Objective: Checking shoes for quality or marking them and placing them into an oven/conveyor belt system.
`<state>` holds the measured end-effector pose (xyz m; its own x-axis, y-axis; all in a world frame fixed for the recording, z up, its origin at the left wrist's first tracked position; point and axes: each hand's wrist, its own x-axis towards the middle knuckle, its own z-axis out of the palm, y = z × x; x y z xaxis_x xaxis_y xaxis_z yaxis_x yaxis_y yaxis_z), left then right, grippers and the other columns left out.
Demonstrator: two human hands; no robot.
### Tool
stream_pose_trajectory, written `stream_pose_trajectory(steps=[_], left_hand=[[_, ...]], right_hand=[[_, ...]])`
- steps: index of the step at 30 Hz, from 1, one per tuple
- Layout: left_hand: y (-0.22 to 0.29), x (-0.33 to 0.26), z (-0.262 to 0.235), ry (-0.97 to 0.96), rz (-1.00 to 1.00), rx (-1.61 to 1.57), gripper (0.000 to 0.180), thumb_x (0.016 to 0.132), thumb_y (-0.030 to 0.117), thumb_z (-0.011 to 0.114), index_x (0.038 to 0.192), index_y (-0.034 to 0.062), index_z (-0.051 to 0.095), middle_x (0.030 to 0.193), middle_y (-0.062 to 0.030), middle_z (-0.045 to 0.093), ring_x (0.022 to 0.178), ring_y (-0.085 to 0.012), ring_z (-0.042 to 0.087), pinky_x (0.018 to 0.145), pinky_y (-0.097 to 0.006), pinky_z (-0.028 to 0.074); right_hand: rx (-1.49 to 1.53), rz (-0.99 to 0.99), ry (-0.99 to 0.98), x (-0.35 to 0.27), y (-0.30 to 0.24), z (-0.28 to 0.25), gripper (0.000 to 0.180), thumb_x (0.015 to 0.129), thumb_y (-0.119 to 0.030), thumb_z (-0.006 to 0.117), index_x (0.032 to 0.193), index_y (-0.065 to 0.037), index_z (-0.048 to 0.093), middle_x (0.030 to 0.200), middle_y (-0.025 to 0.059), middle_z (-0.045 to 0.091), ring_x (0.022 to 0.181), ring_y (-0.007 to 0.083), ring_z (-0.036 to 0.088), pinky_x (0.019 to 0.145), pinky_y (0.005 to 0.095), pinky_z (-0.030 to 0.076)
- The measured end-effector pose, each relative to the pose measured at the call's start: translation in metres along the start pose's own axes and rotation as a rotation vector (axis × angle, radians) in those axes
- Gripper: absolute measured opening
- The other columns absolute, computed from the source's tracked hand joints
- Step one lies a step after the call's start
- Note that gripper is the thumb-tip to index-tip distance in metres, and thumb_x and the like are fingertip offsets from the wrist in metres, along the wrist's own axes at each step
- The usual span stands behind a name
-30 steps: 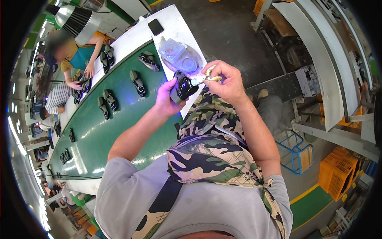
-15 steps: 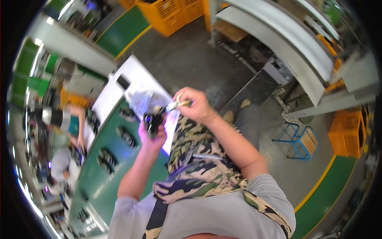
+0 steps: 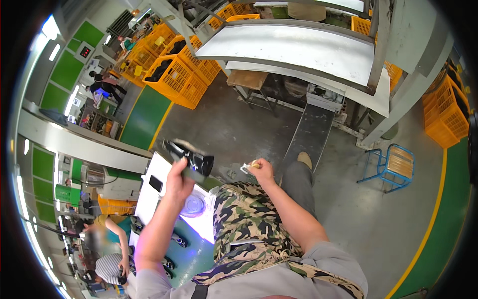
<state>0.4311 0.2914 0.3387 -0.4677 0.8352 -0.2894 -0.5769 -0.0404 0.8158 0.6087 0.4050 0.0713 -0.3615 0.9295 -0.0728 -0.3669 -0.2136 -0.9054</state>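
A black shoe [image 3: 191, 162] is held up in the left hand [image 3: 178, 183], just left of the middle of the frame, with the fingers closed around its lower part. The shoe is lifted clear above the white counter [image 3: 147, 199], on which a dark phone [image 3: 156, 183] and a clear round dish [image 3: 193, 204] are seen. The right hand [image 3: 262, 172] is closed on a small brush with a pale handle [image 3: 249, 167], which is kept near the shoe but apart from it, at the centre of the frame. A camouflage apron [image 3: 249, 229] is seen below both hands. At the lower left, further dark shoes [image 3: 172, 251] are laid on a green conveyor belt [image 3: 196, 256], beside which other people are seated. Yellow crates [image 3: 179, 74] are stacked at the upper left, and a blue stool [image 3: 391, 167] stands at the right.
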Motion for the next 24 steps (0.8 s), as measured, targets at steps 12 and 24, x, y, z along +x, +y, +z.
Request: stream_pose_trajectory(steps=[12, 24], left_hand=[[0.086, 0.255, 0.237, 0.014, 0.371, 0.91, 0.041, 0.077, 0.016, 0.08, 0.11, -0.0009, 0.062, 0.092, -0.0096, 0.069, 0.074, -0.0201, 0.07, 0.056, -0.032, 0.057], [0.042, 0.357, 0.33, 0.034, 0.834, 2.108, 0.061, 0.065, 0.042, 0.08, 0.109, 0.0011, 0.069, 0.103, -0.0204, 0.072, 0.097, -0.0337, 0.07, 0.087, -0.04, 0.055]], right_hand=[[0.025, 0.33, 0.025, 0.045, 0.012, -0.02, 0.021, 0.074, -0.004, 0.08, 0.083, -0.004, 0.061, 0.078, 0.0005, 0.062, 0.07, 0.0094, 0.056, 0.063, 0.0278, 0.045], [0.296, 0.367, 0.008, 0.047, 0.037, -0.015, 0.019, 0.077, 0.002, 0.076, 0.083, -0.005, 0.06, 0.084, 0.0021, 0.064, 0.074, 0.0111, 0.058, 0.067, 0.0269, 0.046]])
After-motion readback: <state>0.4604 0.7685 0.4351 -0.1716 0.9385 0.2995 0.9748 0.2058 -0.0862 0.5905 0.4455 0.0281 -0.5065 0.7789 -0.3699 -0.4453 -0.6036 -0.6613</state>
